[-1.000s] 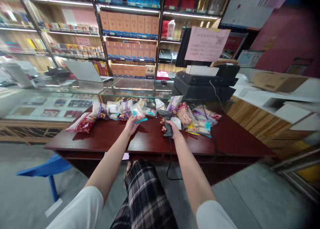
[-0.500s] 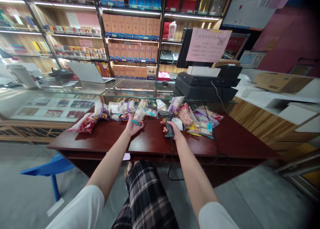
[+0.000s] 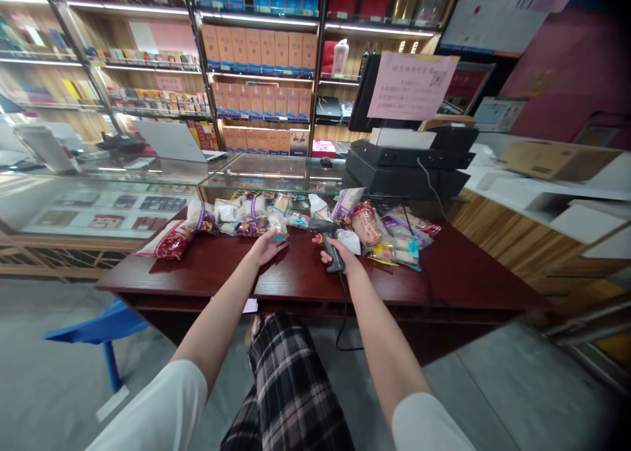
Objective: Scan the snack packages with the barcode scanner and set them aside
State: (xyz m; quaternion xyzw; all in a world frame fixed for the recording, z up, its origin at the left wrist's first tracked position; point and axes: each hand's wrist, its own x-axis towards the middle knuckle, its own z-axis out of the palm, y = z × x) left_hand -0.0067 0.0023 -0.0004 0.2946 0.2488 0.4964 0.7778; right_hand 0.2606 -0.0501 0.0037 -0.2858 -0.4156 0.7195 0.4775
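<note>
My right hand is wrapped round the grip of a dark grey barcode scanner, held over the table with its head tilted left. Palm up and fingers stretched, my left hand lies open at the lower edge of a clear snack packet. Whether the fingertips touch that packet I cannot tell. Left of it are a white and purple packet and a red and white bag. Right of the scanner sit a bag of reddish snacks and a clear packet with blue print.
The dark red table carries the packets along its far side. Behind it stand a glass counter, a laptop and a monitor with a pink notice. The scanner's black cable hangs off the front edge. A blue stool stands at left.
My left hand has let go of the clear snack packet, which now rests slightly farther back. The scanner has shifted slightly left, its head turned a little toward the left.
</note>
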